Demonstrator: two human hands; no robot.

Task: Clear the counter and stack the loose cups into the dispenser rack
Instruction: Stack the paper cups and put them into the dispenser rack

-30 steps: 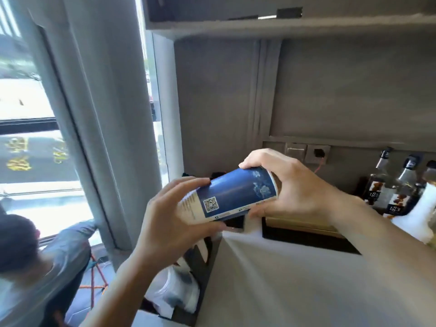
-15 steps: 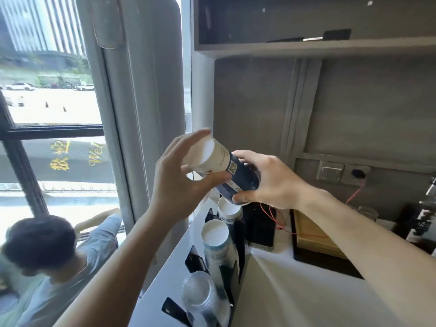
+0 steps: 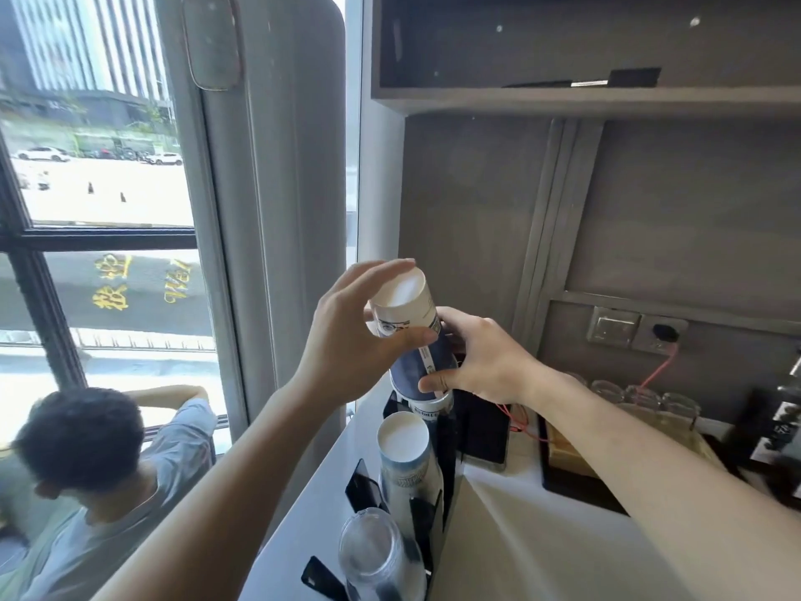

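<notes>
A blue-and-white paper cup [image 3: 411,327] is held upside down, base up, over the far slot of the black dispenser rack [image 3: 446,461]. My left hand [image 3: 346,344] grips its white upper end. My right hand [image 3: 481,362] holds its blue lower part, where its mouth meets the stack in that slot [image 3: 429,407]. The middle slot holds a stack of white paper cups [image 3: 405,448]. The near slot holds clear plastic cups [image 3: 372,553].
The white counter [image 3: 542,548] runs right of the rack. A tray [image 3: 572,474] with upturned glasses [image 3: 641,399] sits at the back right, near a wall socket [image 3: 663,334] with a red cable. A seated person [image 3: 82,479] is below the window at left.
The camera view has risen and turned left. Both hands have tipped the cup from lying sideways to base-up and lowered it onto the far slot's stack.
</notes>
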